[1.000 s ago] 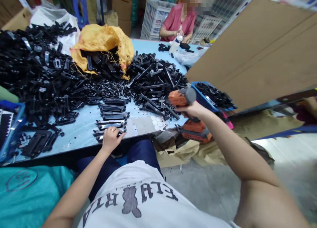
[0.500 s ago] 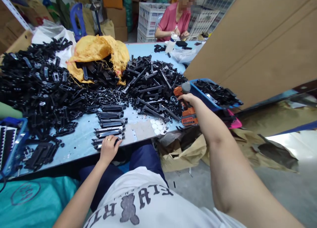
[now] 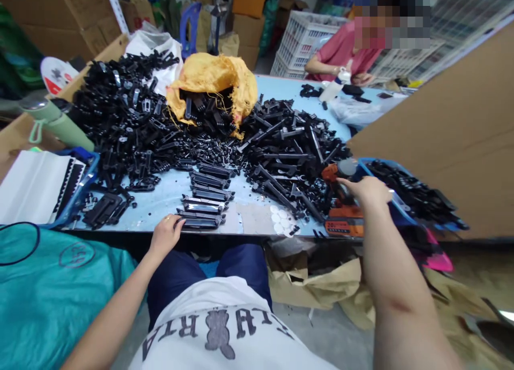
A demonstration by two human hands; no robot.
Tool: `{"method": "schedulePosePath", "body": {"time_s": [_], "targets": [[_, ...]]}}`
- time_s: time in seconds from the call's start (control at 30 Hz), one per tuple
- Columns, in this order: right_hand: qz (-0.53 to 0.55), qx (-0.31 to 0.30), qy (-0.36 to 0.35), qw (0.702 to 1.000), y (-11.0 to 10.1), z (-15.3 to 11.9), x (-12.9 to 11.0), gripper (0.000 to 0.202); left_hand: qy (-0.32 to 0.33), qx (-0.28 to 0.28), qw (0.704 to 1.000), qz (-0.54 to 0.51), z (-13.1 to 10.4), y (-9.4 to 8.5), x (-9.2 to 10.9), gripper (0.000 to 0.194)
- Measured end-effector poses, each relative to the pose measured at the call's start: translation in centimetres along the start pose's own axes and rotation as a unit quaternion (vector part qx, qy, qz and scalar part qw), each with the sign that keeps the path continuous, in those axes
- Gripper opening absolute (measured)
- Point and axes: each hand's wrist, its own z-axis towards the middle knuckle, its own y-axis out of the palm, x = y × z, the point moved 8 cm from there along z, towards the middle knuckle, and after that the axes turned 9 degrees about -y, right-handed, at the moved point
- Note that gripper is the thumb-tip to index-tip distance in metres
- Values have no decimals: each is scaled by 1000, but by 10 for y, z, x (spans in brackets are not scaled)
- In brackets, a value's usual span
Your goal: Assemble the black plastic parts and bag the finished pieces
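My left hand (image 3: 166, 233) is closed at the left end of the nearest black bar (image 3: 201, 223), with its thumb and forefinger at the tip. That bar is the front one of several similar black bars (image 3: 211, 193) laid side by side on the blue table. Over to the right, my right hand (image 3: 371, 190) is at the handle of an orange and black cordless drill (image 3: 345, 223). Its thumb lies across the handle's near side; the other fingers are hidden. The drill's battery rests at the table edge.
Heaps of black plastic parts (image 3: 124, 129) cover the back, partly under a yellow sack (image 3: 209, 73). A blue tray (image 3: 363, 164) of black parts stands beside the drill. White discs (image 3: 283, 220) lie near the front edge. A co-worker (image 3: 345, 54) sits opposite; a cardboard sheet (image 3: 450, 129) rises at right.
My view has swung to the left, so the table appears shifted right. Both hands stay at the same things; the right hand sits slightly further right on the drill handle.
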Motion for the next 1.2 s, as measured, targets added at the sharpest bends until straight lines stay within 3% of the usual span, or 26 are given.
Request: {"method": "schedulePosePath", "body": {"time_s": [0.07, 0.1, 0.13, 0.17, 0.27, 0.33, 0.4, 0.47, 0.53, 0.57, 0.63, 0.7, 0.77, 0.87, 0.93, 1.03, 1.1, 1.2], "targets": [[-58, 108, 2, 992, -31, -20, -30, 61, -11, 23, 1000, 1, 0, 1, 0, 29], [-66, 154, -35, 985, -39, -33, -56, 56, -16, 34, 999, 3, 0, 1, 0, 29], [-47, 183, -106, 976, -39, -47, -90, 49, -20, 42, 999, 5, -1, 1, 0, 29], [-14, 172, -187, 967, -28, -60, -128, 44, -24, 48, 999, 7, -1, 1, -1, 29], [59, -1, -433, 900, 46, -108, -251, 36, -34, 54, 998, 8, -1, -2, 0, 29], [45, -109, -534, 837, 98, -138, -318, 33, -47, 67, 997, -2, -3, -11, 3, 29], [13, -193, -569, 799, 138, -153, -361, 38, -84, 96, 991, -30, -10, -23, 5, 30], [-5, -234, -580, 780, 155, -154, -386, 44, -142, 93, 981, -95, -23, -28, 5, 31], [-7, -249, -590, 768, 155, -147, -398, 44, -217, 21, 954, -206, -38, -14, 3, 34], [-8, -256, -598, 760, 153, -143, -402, 43, -262, -30, 926, -272, -47, 0, 3, 36], [-4, -295, -604, 740, 151, -139, -407, 49, -360, -123, 833, -402, -67, 30, 6, 40], [9, -370, -578, 727, 158, -142, -406, 68, -441, -168, 722, -505, -82, 55, 15, 45], [33, -446, -526, 724, 172, -153, -401, 87, -490, -162, 629, -581, -89, 71, 24, 50], [80, -492, -479, 723, 190, -179, -390, 90, -499, -85, 530, -680, -87, 82, 34, 45], [96, -502, -473, 717, 195, -199, -378, 89, -481, -7, 490, -727, -88, 83, 36, 40], [92, -505, -471, 717, 192, -225, -360, 89, -452, 85, 463, -758, -93, 78, 40, 37], [111, -503, -476, 713, 185, -240, -353, 87, -430, 101, 459, -771, -95, 75, 46, 39], [202, -526, -467, 682, 175, -265, -350, 81, -416, 120, 464, -773, -97, 71, 53, 42]]}}
